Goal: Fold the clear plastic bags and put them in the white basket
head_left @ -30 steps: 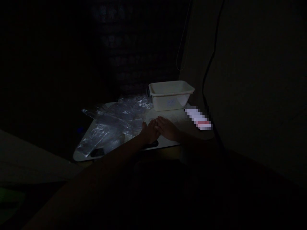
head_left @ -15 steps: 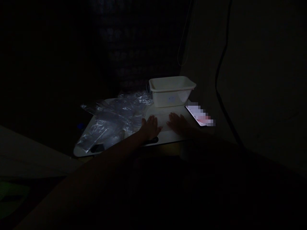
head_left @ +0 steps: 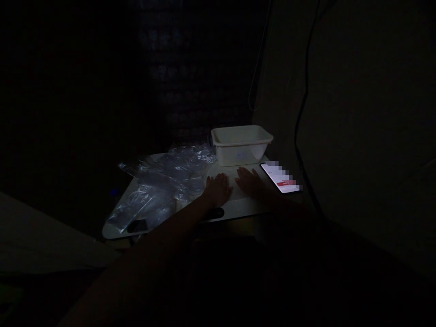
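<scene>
In the dim head view, my left hand (head_left: 218,190) lies palm down with fingers stretched out on a pale, thin flat sheet (head_left: 236,193) on a small white table (head_left: 245,209). Beside it my right hand (head_left: 250,181) rests on the same sheet, its fingers extended and slightly apart. Whether the sheet is a plastic bag like the others cannot be made out. A spread of crumpled clear plastic bags (head_left: 163,179) covers the left part of the table, close to my left hand.
Behind my hands stands a white plastic tub (head_left: 238,155). To the right of my right hand lies a phone (head_left: 279,178) with a lit screen. A dark cable (head_left: 301,113) hangs along the right wall. The surroundings are very dark.
The camera has tilted up, so the table sits lower in view. Both hands have slid slightly away from me over the sheet, the left also a little rightward. Their fingers stay extended.
</scene>
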Tool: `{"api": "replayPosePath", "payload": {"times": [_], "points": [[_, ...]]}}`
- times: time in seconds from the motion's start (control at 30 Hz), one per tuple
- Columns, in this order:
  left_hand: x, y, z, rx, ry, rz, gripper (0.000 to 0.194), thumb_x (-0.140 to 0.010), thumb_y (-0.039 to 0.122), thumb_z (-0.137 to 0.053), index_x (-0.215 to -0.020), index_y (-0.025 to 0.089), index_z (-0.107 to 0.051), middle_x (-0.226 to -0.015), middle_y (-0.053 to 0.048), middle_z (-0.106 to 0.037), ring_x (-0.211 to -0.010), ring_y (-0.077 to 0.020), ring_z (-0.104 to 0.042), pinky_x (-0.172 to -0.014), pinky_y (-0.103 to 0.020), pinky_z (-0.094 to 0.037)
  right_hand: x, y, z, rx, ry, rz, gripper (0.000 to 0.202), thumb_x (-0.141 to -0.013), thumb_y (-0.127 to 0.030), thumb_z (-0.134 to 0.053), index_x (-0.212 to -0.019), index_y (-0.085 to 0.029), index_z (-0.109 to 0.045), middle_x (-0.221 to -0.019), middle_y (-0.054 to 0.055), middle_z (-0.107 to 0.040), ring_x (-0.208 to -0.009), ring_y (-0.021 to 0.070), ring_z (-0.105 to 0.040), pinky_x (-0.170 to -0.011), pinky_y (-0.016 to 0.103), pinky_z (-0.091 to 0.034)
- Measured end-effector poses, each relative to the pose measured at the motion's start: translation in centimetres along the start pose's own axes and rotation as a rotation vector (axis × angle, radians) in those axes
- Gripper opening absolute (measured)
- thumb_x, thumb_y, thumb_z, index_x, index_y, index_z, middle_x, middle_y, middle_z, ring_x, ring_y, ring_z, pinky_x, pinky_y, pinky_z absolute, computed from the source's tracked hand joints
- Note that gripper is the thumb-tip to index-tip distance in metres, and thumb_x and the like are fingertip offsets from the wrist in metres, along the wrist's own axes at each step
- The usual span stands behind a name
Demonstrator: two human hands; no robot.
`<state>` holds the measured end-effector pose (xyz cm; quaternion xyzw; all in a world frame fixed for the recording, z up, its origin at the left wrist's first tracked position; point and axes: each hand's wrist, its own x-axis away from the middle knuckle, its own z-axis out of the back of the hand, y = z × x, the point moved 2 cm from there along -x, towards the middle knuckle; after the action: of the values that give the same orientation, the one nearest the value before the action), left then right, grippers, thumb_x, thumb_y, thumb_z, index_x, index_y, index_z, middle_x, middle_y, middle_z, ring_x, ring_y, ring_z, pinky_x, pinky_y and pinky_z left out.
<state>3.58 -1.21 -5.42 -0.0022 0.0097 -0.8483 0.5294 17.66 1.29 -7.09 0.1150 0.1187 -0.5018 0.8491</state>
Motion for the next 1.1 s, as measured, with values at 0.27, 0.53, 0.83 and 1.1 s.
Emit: {"api": "replayPosePath", "payload": {"times": [0.27,0.53,0.83,1.1], "points": [[-0.4,0.3,-1.4,-0.037,0.005,0.013,0.054,-0.080,0.036,-0.015,-0.121,0.003,-0.024,-0.129,-0.017,-0.021,-0.119,-0.0239,-0.016,-0.092,-0.042,-0.016,-0.2,-1.9,-0.7,-0.012,0.004,0.069,0.041,-0.081,-0.029,-0.021,-0.112,-0.010,-0.040,-0.121,0.014,-0.039,-0.113,0.0206,-0.032,-0.089,0.043,-0.024],[0.1,0.1,-1.0,-0.044,-0.002,0.088,0.063,-0.078,0.046,-0.016,-0.121,0.001,-0.023,-0.128,-0.021,-0.021,-0.118,-0.0287,-0.012,-0.091,-0.047,-0.013,1.1,0.5,-1.9,0.003,0.053,0.012,0.039,-0.081,-0.029,-0.024,-0.114,-0.014,-0.037,-0.124,0.015,-0.034,-0.115,0.0232,-0.027,-0.088,0.051,-0.020],[0.2,-0.1,-1.1,-0.043,-0.013,0.136,0.067,-0.076,0.052,-0.014,-0.123,0.005,-0.021,-0.129,-0.020,-0.018,-0.117,-0.0328,-0.012,-0.089,-0.050,-0.012,1.9,1.7,-2.0,0.020,0.035,0.042,0.035,-0.080,-0.027,-0.028,-0.112,-0.019,-0.040,-0.124,0.012,-0.034,-0.116,0.0248,-0.025,-0.087,0.054,-0.020],[0.3,-0.7,-0.5,0.018,0.049,0.113,0.060,-0.078,0.048,-0.012,-0.123,0.009,-0.022,-0.130,-0.016,-0.020,-0.118,-0.0291,-0.014,-0.088,-0.050,-0.014,1.3,2.0,-2.7,-0.026,0.006,0.034,0.033,-0.077,-0.022,-0.031,-0.108,-0.022,-0.044,-0.124,0.009,-0.036,-0.115,0.0241,-0.026,-0.087,0.054,-0.022]]}}
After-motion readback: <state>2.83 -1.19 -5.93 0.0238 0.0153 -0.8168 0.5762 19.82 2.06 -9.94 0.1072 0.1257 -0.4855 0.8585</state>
